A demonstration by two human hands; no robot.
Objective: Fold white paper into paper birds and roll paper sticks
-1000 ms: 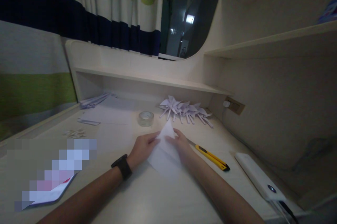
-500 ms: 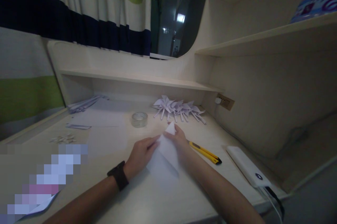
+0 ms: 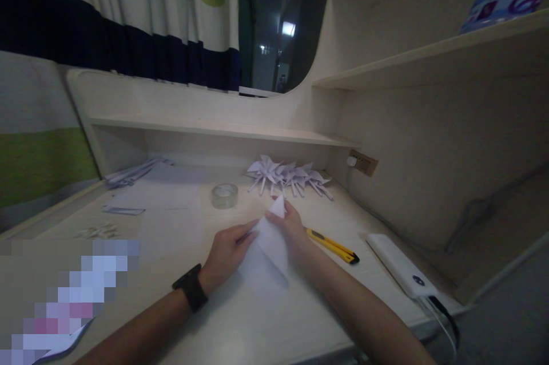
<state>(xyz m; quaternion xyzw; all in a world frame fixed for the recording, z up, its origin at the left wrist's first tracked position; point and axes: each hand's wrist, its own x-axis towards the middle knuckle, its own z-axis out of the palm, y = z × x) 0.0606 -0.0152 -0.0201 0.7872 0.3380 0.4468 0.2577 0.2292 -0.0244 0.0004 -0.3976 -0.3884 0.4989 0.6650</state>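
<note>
Centre frame: both hands, left hand [image 3: 226, 252] and right hand [image 3: 290, 226], press a white paper sheet [image 3: 268, 250] onto the tabletop [image 3: 180, 227]. Judged light, limp, crease-prone; best held at edges.

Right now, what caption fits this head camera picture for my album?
Both hands, left hand and right hand, fold white paper beside a yellow cutter.

Dim room around me, pale wooden desk [image 3: 180, 222], shelves [image 3: 214, 129] above, striped curtain [image 3: 128, 22], dark window [image 3: 278, 22].

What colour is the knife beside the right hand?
Yellow and black knife, head view.
</note>
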